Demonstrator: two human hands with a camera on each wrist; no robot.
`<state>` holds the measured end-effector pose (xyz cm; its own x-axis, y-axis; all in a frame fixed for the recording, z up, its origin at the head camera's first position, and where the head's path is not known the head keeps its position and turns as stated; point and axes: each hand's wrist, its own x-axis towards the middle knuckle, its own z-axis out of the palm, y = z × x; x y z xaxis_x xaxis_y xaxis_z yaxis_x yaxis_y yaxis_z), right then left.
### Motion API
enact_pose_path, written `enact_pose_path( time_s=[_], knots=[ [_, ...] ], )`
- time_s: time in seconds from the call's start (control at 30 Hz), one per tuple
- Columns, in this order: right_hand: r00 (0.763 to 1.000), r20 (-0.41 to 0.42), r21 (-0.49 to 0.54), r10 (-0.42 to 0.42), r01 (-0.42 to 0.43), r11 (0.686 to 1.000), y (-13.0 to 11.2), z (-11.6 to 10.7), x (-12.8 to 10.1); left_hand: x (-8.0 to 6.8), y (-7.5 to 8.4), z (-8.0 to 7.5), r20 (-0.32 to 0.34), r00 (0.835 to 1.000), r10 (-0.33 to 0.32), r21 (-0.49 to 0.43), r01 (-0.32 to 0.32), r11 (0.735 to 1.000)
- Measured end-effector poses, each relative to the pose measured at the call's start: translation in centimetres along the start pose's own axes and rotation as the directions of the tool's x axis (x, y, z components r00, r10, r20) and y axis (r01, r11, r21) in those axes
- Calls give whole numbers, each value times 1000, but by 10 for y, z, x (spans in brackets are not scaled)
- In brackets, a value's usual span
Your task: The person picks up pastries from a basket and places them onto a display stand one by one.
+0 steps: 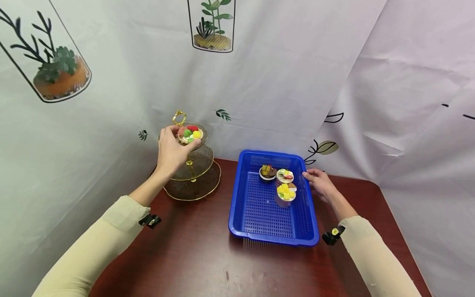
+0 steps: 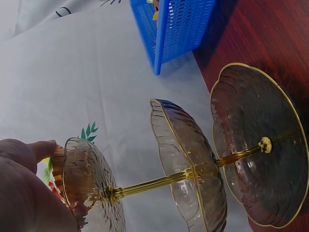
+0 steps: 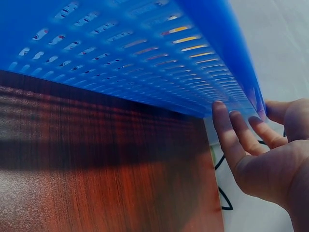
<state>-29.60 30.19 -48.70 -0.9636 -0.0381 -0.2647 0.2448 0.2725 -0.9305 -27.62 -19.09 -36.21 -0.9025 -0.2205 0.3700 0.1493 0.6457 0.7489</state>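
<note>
My left hand (image 1: 177,142) is raised to the top tier of a three-tier glass stand (image 1: 193,175) with gold rims, its fingers curled round a fruit-topped dessert cup (image 1: 190,134) sitting on that small top plate. In the left wrist view the left hand (image 2: 24,186) shows its thumb against the cup at the top plate (image 2: 84,179); the two lower tiers are bare. My right hand (image 1: 314,179) lies with straight fingers against the right wall of a blue plastic basket (image 1: 274,239). From the right wrist, the right hand's fingertips (image 3: 219,113) touch the basket's wall (image 3: 135,53).
Three more fruit-topped cups (image 1: 268,171) (image 1: 285,175) (image 1: 285,194) stand in the basket's far half. Everything sits on a dark red wooden table (image 1: 193,260). A white curtain with plant prints (image 1: 278,82) hangs close behind and on both sides.
</note>
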Motion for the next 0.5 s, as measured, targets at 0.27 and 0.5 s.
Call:
enact_pose_path(
  time_s=[0.27, 0.5],
  knots=[
    [1000, -10, -5, 10, -10, 1000, 1, -1, 1, -3, 1, -4, 32, 999, 9, -1, -9, 1000],
    [1000, -22, 5, 14, -14, 1000, 1, 0, 1, -7, 1, -7, 39, 999, 32, 11, -32, 999]
  ],
)
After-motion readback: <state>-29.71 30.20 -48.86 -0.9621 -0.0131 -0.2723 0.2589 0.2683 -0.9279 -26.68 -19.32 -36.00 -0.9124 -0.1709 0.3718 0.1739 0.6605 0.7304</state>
